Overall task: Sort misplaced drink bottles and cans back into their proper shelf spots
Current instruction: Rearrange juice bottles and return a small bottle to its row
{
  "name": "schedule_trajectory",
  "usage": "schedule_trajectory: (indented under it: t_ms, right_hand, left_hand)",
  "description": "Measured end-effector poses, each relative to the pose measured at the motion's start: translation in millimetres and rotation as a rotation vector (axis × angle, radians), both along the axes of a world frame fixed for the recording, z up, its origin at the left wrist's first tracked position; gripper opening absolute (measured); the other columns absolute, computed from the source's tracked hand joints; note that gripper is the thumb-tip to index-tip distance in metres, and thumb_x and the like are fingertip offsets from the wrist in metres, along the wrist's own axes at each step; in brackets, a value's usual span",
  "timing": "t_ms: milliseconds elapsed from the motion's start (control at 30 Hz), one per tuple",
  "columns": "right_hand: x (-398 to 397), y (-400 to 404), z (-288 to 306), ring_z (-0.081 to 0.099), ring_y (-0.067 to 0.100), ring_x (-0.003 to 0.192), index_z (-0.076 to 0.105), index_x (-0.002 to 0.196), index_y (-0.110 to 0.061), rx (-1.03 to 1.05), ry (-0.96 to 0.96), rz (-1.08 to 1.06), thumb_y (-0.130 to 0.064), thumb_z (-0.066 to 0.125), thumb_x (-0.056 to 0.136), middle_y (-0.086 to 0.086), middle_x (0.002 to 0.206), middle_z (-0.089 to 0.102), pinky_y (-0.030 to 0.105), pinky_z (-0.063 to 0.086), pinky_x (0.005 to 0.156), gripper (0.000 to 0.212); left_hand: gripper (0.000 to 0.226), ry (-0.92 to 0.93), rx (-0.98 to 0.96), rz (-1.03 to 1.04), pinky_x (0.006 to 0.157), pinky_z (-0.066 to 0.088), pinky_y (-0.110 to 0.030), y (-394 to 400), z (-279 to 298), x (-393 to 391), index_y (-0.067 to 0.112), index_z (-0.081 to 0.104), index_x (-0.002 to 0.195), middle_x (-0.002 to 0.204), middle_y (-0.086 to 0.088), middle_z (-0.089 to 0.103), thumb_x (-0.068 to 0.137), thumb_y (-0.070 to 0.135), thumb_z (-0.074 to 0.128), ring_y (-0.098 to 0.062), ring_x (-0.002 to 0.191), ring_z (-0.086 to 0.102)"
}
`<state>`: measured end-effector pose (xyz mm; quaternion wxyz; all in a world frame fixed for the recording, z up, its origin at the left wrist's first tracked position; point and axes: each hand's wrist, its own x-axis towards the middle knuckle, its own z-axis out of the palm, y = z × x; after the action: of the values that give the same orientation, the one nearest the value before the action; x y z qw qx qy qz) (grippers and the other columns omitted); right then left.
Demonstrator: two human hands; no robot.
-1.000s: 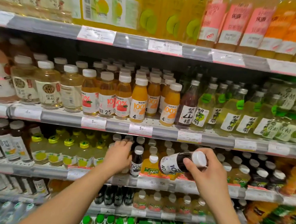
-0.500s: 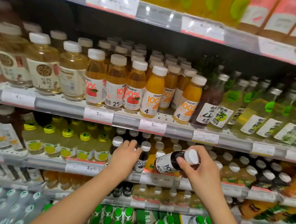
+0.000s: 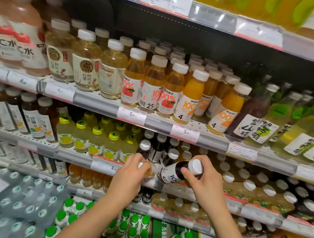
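My right hand (image 3: pixel 202 184) grips a small dark juice bottle (image 3: pixel 175 172) with a white cap and white label, tilted with its cap up to the right, in front of the third shelf. My left hand (image 3: pixel 129 174) is closed around a small orange-juice bottle (image 3: pixel 150 171) at the front of that shelf; most of this bottle is hidden by my fingers. Just behind my hands stand several upright dark bottles with white caps (image 3: pixel 159 150).
The shelf above carries apple juice (image 3: pixel 131 84) and orange juice bottles (image 3: pixel 189 98) with price tags (image 3: pixel 131 115) along its rail. Yellow-capped lemon drinks (image 3: pixel 96 141) stand to the left of my hands, pale juice bottles (image 3: pixel 247 190) to the right, green-capped bottles (image 3: pixel 125 225) below.
The view has shifted and tilted toward the shelves. My left hand moved from the dark bottles' tops and closed on the orange-juice bottle. My right hand keeps holding the dark bottle.
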<state>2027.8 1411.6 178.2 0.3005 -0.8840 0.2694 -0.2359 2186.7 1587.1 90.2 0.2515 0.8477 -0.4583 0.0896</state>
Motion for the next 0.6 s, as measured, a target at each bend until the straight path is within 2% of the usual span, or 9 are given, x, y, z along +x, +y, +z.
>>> schedule_trajectory:
  t_ms: [67,167,233,333,467,600]
  right_hand:
    - [4,2,-3,0.062,0.006,0.077,0.054,0.102,-0.030,0.011,-0.003,0.017,-0.037,0.077,0.089,-0.013,0.080,0.066,0.024,0.047,0.064,0.027]
    - [14,2,-8,0.060,0.002,0.079,0.054,0.103,-0.030,-0.006,0.004,0.041,-0.036,0.077,0.090,-0.013,0.082,0.065,0.018,0.042,0.061,0.028]
    - [27,2,-13,0.059,0.004,0.079,0.052,0.103,-0.032,-0.021,0.029,0.066,-0.038,0.076,0.091,-0.012,0.088,0.064,0.024,0.044,0.065,0.028]
    - [54,-1,-23,0.058,0.014,0.092,0.053,0.108,-0.031,-0.106,0.073,0.073,-0.042,0.074,0.091,-0.009,0.101,0.060,0.033,0.044,0.075,0.029]
    - [91,-3,-31,0.060,0.026,0.103,0.057,0.120,-0.018,-0.193,0.188,0.065,-0.044,0.070,0.095,0.003,0.110,0.064,0.033,0.036,0.075,0.039]
    - [118,-4,-39,0.065,0.036,0.105,0.059,0.123,-0.011,-0.305,0.343,0.090,-0.047,0.068,0.095,0.011,0.111,0.069,0.039,0.048,0.076,0.045]
  left_hand:
    - [0.036,0.024,-0.089,0.009,0.050,0.048,-0.031,12,4,-1,0.024,0.056,0.101,0.108,0.003,0.045,0.077,0.006,0.077,-0.021,0.098,0.049]
    - [0.032,0.045,-0.170,0.021,0.059,0.043,-0.025,30,12,-2,0.026,0.058,0.101,0.107,0.005,0.046,0.081,0.011,0.077,-0.019,0.096,0.051]
    - [0.031,0.054,-0.196,0.042,0.064,0.041,-0.024,42,16,-1,0.028,0.060,0.100,0.106,0.007,0.047,0.081,0.013,0.079,-0.017,0.095,0.051]
    - [0.031,0.059,-0.205,0.080,0.066,0.042,-0.027,58,22,2,0.030,0.062,0.101,0.106,0.008,0.050,0.080,0.015,0.080,-0.016,0.096,0.050]
    - [0.032,0.075,-0.207,0.109,0.067,0.042,-0.028,74,24,0,0.029,0.064,0.100,0.105,0.012,0.051,0.078,0.014,0.082,-0.015,0.097,0.053]
    - [0.034,0.083,-0.214,0.129,0.069,0.045,-0.029,84,19,-2,0.028,0.065,0.099,0.105,0.013,0.051,0.077,0.012,0.084,-0.014,0.098,0.053]
